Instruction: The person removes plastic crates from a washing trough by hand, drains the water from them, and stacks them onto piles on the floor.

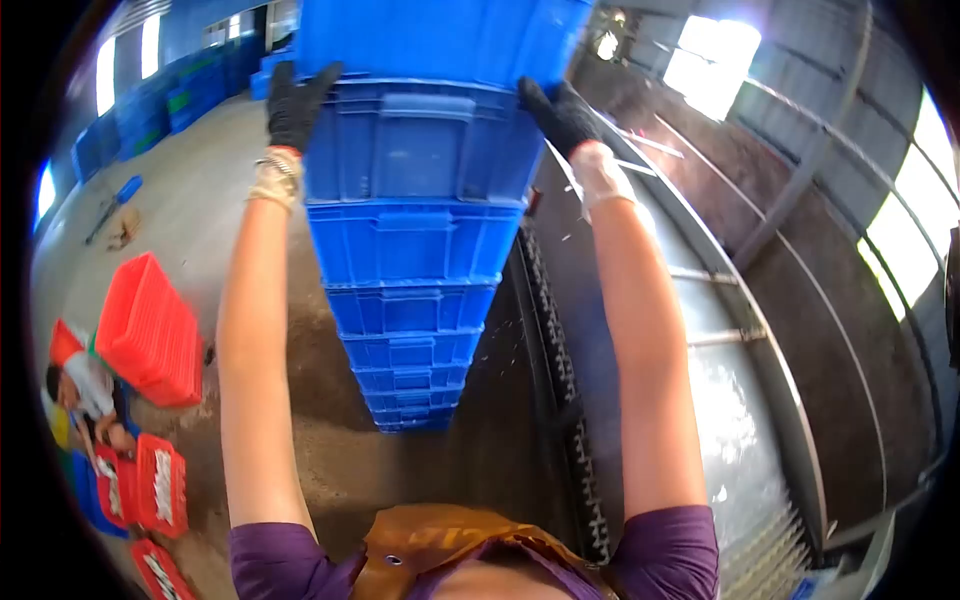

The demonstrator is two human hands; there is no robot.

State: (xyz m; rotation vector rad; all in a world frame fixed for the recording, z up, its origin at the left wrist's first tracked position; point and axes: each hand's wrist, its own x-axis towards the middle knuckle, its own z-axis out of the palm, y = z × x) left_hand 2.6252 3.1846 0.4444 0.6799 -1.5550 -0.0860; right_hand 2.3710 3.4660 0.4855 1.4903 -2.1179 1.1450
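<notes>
A tall stack of blue plastic crates [408, 240] rises in front of me, its lower end on the floor. The uppermost blue crate [440, 38] runs out of the frame at the top. My left hand [296, 108], in a black glove with a pale cuff, grips the left side where that crate meets the one below. On the opposite side, my right hand [560, 115], gloved the same way, holds it at about the same height. Both arms are stretched up and forward. Some fingertips are hidden against the crate sides.
A long metal trough [690, 300] with a chain [560, 350] along its edge runs on the right. To the left stand nested red baskets [150, 330] and a person [90, 395] bending over red baskets [162, 485] with pale contents. More blue crates [200, 90] line the far wall.
</notes>
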